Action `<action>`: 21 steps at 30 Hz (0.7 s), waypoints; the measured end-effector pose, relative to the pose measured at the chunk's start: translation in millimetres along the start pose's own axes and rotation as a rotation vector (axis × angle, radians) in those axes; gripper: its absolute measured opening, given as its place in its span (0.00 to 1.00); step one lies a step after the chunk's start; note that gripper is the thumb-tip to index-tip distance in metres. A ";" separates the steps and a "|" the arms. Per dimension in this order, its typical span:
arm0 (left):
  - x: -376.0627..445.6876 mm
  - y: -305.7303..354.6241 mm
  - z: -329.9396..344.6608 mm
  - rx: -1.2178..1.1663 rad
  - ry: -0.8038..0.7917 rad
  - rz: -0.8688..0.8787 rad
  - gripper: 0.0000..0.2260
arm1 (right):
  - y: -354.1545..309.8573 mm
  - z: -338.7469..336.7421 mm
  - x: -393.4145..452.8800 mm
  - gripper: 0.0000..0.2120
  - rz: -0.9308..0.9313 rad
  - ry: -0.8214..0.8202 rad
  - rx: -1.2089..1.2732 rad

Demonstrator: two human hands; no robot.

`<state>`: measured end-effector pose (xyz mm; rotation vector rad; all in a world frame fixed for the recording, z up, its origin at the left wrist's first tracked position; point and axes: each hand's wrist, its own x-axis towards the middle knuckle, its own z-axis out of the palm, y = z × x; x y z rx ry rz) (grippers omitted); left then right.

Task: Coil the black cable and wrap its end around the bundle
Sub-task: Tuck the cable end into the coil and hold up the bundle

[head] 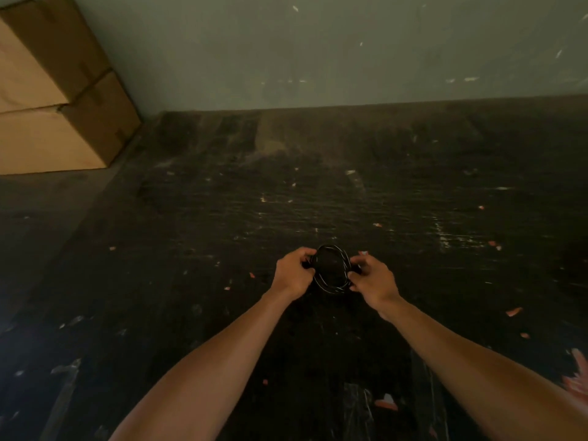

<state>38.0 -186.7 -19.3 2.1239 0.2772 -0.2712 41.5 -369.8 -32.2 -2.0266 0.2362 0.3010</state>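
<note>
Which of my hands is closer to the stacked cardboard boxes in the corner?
Left. The left hand grips the black cable coil's left edge, on the side toward the cardboard boxes at far left. The right hand holds the coil's right edge, farther away.

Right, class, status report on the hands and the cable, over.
Left hand and right hand both gripping. Thin black cable looped into a coil between them, above the dark scuffed tabletop. Nothing obstructing.

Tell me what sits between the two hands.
In the head view, the coiled black cable hangs between the left hand and the right hand, each pinching one side of the loop above the dark scuffed table.
</note>
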 end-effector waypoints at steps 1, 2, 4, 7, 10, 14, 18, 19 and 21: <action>4.4 -0.8 0.5 0.037 -0.005 0.004 0.22 | -0.8 0.7 1.2 0.18 -0.003 -0.003 -0.059; 8.4 -2.0 1.2 0.077 -0.011 0.009 0.22 | -1.6 1.5 2.0 0.19 -0.008 -0.007 -0.125; 13.8 -5.2 2.5 0.151 -0.035 0.001 0.23 | -2.0 3.1 2.9 0.20 -0.022 -0.030 -0.257; 18.7 -10.3 3.3 0.224 -0.076 -0.015 0.24 | -2.9 6.2 2.3 0.21 -0.047 -0.081 -0.367; 20.6 -12.1 2.8 0.262 -0.104 -0.004 0.24 | -5.2 8.5 2.5 0.21 -0.056 -0.102 -0.436; 22.6 -9.4 -0.7 0.322 -0.153 -0.004 0.25 | -10.6 9.9 4.8 0.21 -0.035 -0.117 -0.472; 20.6 -8.6 -6.1 0.265 -0.151 -0.072 0.26 | -14.5 7.8 2.0 0.23 0.008 -0.102 -0.436; 17.6 -7.7 -8.7 0.253 -0.143 -0.078 0.25 | -16.3 5.4 -1.1 0.24 0.018 -0.103 -0.418; 3.1 -15.2 -9.4 0.237 -0.140 -0.068 0.22 | -7.9 3.7 -17.5 0.24 -0.008 -0.096 -0.409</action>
